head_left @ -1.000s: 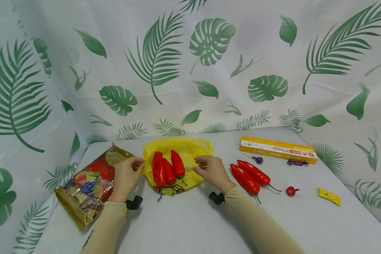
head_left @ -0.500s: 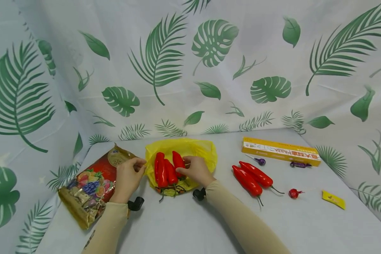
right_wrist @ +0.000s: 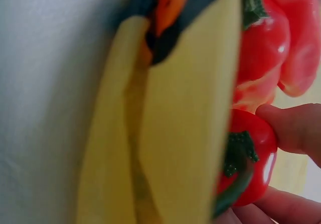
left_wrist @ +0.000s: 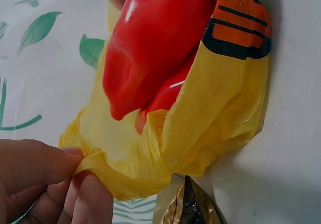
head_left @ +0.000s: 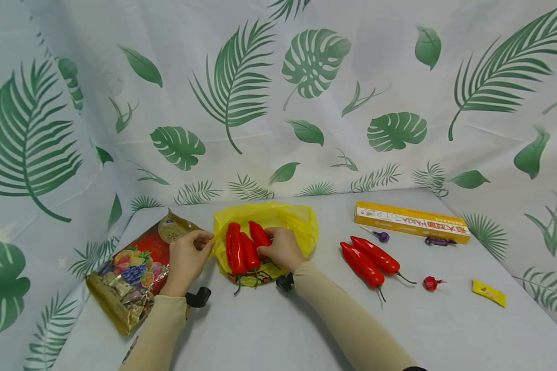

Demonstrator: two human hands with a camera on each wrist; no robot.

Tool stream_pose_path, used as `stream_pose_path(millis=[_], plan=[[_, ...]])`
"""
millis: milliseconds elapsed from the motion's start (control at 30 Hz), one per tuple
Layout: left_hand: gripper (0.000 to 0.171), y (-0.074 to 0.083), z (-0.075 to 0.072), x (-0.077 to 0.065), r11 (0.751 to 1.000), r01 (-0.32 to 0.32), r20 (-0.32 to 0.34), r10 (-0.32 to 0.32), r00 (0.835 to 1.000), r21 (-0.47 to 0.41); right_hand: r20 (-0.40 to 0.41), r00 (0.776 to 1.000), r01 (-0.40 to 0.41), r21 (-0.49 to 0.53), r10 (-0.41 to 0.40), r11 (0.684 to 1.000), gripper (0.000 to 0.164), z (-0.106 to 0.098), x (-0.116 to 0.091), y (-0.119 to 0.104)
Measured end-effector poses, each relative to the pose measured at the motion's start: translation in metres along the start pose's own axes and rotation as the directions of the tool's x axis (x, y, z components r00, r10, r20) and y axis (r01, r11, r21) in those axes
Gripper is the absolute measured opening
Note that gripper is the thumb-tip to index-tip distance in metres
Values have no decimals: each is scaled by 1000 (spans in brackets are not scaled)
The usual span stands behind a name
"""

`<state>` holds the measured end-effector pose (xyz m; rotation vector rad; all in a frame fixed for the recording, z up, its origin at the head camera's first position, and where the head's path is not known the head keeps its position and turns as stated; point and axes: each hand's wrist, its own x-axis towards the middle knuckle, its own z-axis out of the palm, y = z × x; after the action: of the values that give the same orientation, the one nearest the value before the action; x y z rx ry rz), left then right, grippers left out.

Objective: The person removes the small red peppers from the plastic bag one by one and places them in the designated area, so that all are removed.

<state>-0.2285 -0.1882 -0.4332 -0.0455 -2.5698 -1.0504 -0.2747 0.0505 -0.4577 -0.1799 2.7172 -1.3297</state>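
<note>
A yellow plastic bag (head_left: 299,219) lies spread with its mouth open, bearing several red peppers (head_left: 236,252). My left hand (head_left: 184,263) pinches the bag's left edge between thumb and fingers; the left wrist view shows the gathered yellow film (left_wrist: 115,176) there. My right hand (head_left: 284,250) holds the rightmost pepper (head_left: 257,233) inside the bag, thumb on one side and fingers on the other. In the right wrist view that pepper's green stem (right_wrist: 241,179) faces the camera, and the bag's near wall hides part of it.
Left of the bag lies a red and gold candy bag (head_left: 141,273), partly behind my left hand. To the right are two red peppers (head_left: 362,264), a pasta box (head_left: 410,221), a lollipop (head_left: 381,236), a purple-wrapped candy (head_left: 438,241), a red-wrapped candy (head_left: 430,283) and a yellow packet (head_left: 488,292).
My right hand has moved left from the bag's right edge to the rightmost pepper and taken hold of it. The pepper's tip has shifted slightly left. My left hand keeps its pinch.
</note>
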Motion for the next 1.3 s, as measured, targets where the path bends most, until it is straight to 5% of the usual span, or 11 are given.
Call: stream_pose_path(millis=[433,1300], plan=[[14,1,1,0,1000,6,-1,-6,1000,-7,-18,998,61,19,-60,998,52,-29,-28,-2],[13,2,0,-3,1000,-10,-17,10,1000,-11,-91,993,-78,-1,77,997,57,-97,-89,30]])
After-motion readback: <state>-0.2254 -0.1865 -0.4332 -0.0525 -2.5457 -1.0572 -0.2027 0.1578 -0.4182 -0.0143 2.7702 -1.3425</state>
